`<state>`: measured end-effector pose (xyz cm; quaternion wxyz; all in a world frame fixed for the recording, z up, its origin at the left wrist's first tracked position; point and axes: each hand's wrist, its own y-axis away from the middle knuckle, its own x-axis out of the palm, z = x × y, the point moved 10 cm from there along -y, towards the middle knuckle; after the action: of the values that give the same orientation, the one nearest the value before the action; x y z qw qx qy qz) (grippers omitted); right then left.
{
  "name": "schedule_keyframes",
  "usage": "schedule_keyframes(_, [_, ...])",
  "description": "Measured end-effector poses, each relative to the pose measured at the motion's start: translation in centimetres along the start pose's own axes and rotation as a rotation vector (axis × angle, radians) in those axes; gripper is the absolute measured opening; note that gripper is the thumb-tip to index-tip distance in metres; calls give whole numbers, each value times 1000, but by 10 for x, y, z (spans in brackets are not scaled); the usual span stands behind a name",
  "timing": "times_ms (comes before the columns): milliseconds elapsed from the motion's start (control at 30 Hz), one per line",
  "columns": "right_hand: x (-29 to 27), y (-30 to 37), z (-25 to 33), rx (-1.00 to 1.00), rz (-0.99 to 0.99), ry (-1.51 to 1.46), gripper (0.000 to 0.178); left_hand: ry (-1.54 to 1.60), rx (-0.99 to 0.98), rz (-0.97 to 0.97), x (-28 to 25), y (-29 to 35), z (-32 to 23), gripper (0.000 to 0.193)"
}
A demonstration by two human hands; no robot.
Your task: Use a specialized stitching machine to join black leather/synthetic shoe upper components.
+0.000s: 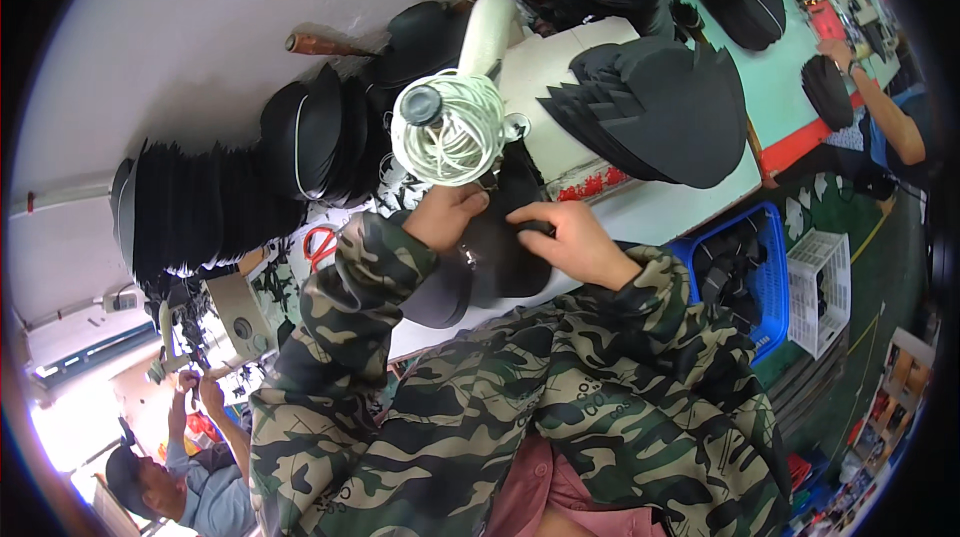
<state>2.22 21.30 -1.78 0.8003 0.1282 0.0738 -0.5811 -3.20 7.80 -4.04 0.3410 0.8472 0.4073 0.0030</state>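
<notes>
A black flat piece [512,255] lies under the head of a pale sewing machine [490,32], in front of my body. My left hand [447,217] has its fingers closed at the left edge of this piece, close to the needle area. On the other side, my right hand [580,245] is curled with thumb and fingers pressed together on dark material. Whether that is the same piece or a small separate item I cannot tell. The needle is hidden behind a coil of white cord [452,132] on the machine head. Another rounded black piece [438,297] rests below my left wrist.
A fanned stack of black pieces [660,112] covers the machine's right side. Tied black bundles [200,202] line the left. Red-handled scissors [320,247] lie nearby. A blue basket [770,277] and white crate [822,292] stand right. Co-workers [190,492] sit at both sides.
</notes>
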Motion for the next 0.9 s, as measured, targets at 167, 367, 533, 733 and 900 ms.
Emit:
schedule_keyframes(167, [-65,38,32,-35,-133,78,19,-269,498,35,16,31,-28,36])
schedule_keyframes(367, [-106,67,31,-26,-591,130,22,239,-33,267,37,30,25,36])
schedule_keyframes(533, [-69,43,45,-127,-509,129,28,-83,-15,-47,-4,12,10,31])
schedule_keyframes(733, [-85,35,67,-235,-625,199,25,-277,44,-120,3,-4,-1,31])
schedule_keyframes(900, [-153,60,89,-104,-599,320,28,-587,623,-439,-46,20,-2,18])
